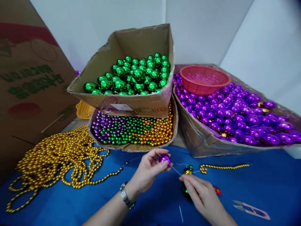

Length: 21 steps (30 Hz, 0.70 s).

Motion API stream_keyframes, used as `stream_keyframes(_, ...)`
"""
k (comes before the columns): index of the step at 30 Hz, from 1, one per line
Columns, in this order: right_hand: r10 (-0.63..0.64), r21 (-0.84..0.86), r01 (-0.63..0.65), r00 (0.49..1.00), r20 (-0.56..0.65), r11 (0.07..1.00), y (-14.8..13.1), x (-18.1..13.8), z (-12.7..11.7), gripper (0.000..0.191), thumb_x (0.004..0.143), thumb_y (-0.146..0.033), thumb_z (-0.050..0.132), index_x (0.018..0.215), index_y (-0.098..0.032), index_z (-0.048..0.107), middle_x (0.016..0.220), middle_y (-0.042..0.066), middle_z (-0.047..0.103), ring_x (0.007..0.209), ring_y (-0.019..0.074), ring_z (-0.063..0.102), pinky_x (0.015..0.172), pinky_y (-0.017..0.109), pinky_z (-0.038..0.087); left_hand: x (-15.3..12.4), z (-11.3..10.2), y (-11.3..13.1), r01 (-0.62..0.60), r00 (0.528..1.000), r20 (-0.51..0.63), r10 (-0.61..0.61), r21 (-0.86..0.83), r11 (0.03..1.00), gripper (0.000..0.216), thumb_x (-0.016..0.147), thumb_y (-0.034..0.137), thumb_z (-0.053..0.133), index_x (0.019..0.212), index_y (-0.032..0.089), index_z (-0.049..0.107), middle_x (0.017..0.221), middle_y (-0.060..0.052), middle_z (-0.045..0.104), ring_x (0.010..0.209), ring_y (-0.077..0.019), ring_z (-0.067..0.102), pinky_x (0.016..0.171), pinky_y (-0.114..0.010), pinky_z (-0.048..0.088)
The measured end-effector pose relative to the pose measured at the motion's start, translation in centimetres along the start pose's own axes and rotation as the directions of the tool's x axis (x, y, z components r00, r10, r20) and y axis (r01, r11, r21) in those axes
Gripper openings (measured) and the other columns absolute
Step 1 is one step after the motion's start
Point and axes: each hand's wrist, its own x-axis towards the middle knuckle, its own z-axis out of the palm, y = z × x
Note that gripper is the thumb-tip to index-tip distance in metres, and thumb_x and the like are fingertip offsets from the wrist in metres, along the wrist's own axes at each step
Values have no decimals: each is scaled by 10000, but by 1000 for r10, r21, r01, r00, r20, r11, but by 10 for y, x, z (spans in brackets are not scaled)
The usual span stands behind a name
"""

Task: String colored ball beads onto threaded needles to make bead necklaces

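Note:
My left hand (148,171) pinches a shiny purple ball (165,159) between thumb and fingers above the blue cloth (70,204). A thin needle or wire (176,170) runs from the ball to my right hand (202,194), whose fingers pinch its other end. Just beyond that hand lie a gold ball (187,171) and a green ball (184,190), on a thread that continues into a short string of gold beads (223,167). A watch sits on my left wrist (125,196).
A box of green balls (134,75) rests on a tray of purple, green and gold beads (134,130). At right is a box of purple balls (235,113) with a red basket (203,78). Gold bead chains (56,157) pile at left. Small snips (251,209) lie at right.

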Motion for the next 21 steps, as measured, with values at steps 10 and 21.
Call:
stream_keyframes(10, -113, -64, 108, 990, -82, 992, 10, -2, 3, 168, 930, -185, 425, 1026, -213, 560, 845, 43, 687, 765, 165, 683, 718, 219, 538, 24, -58, 66, -111, 951, 5, 308, 938, 327, 330, 912, 348, 444, 1175, 168, 530, 1103, -94, 639, 956, -180, 617, 796, -278, 504)
stream_keyframes(21, -114, -60, 110, 991, -73, 992, 3, 5, 15, 175, 932, -190, 400, 900, -205, 572, 691, 17, 618, 631, 152, 647, 668, 219, 533, 96, -144, 76, 166, 972, -128, 197, 967, -192, 289, 882, 302, 533, 1123, 143, 554, 1122, -85, 581, 952, -201, 590, 806, -410, 505)
